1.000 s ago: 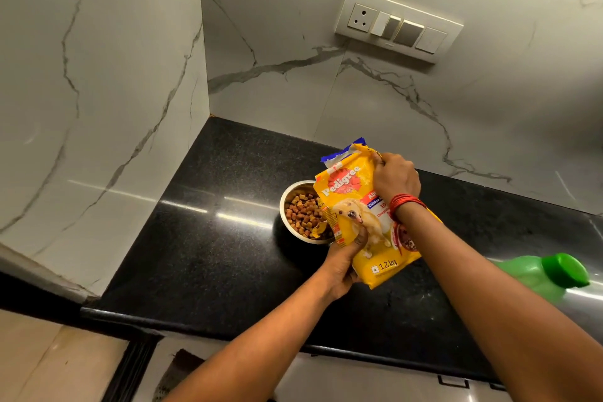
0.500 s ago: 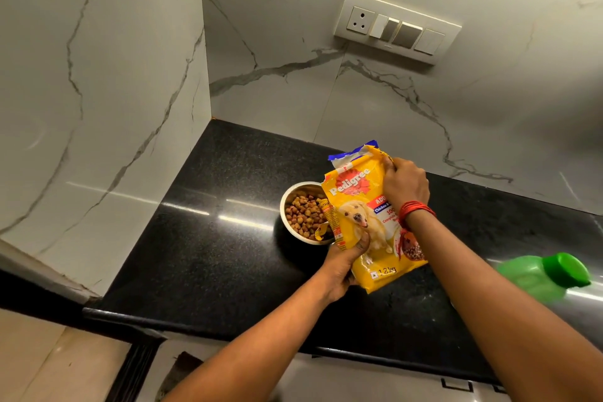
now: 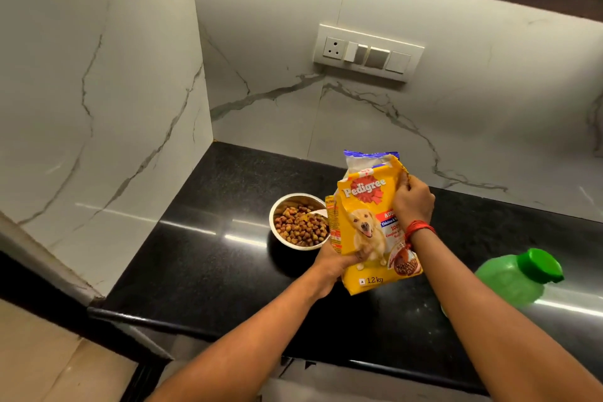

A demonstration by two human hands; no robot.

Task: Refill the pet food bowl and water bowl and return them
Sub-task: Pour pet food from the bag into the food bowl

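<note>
A yellow pet food bag (image 3: pixel 367 225) stands almost upright on the black counter (image 3: pixel 212 258), its opened top pointing up. My left hand (image 3: pixel 332 266) grips the bag's lower left corner. My right hand (image 3: pixel 412 202) holds the bag's upper right edge near the opening. Just left of the bag sits a steel bowl (image 3: pixel 298 222) holding brown and yellow kibble. The bag hides the bowl's right rim. No water bowl is in view.
A green plastic bottle (image 3: pixel 518 281) with a green cap lies on the counter at the right. Marble walls close the corner at the left and back. A switch plate (image 3: pixel 367 54) hangs on the back wall. The counter's front edge runs below my arms.
The bag has tipped back from leaning over the bowl to nearly upright and shifted slightly right. Both hands stayed on it. The bowl has not moved.
</note>
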